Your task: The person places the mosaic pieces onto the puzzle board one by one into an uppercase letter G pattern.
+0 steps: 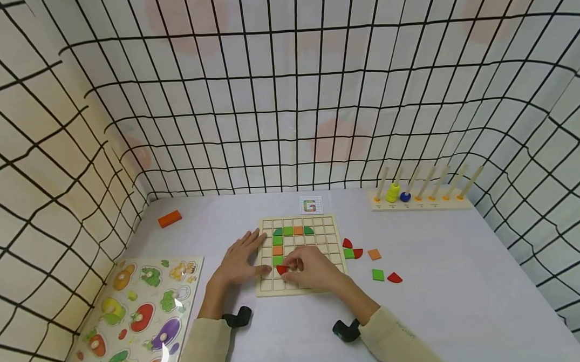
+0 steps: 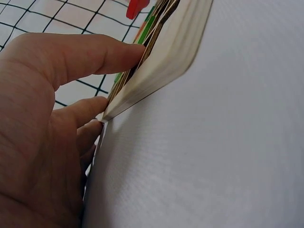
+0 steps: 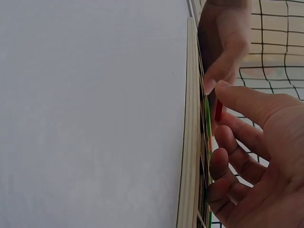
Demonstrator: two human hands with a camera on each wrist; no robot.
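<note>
as the right hand [image 1: 315, 268] pinches a part-hidden red piece [image 1: 281, 270], left hand [image 1: 238, 260] spread against the grid board [image 1: 275, 287]

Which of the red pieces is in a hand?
The red piece pinched by the right hand over the grid board; the other three red pieces lie loose on the table, right of the board.

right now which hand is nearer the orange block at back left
Left. The left hand, touching the grid board, is front-right of the orange block; the right hand, pinching a red quarter-circle, is farther right.
</note>
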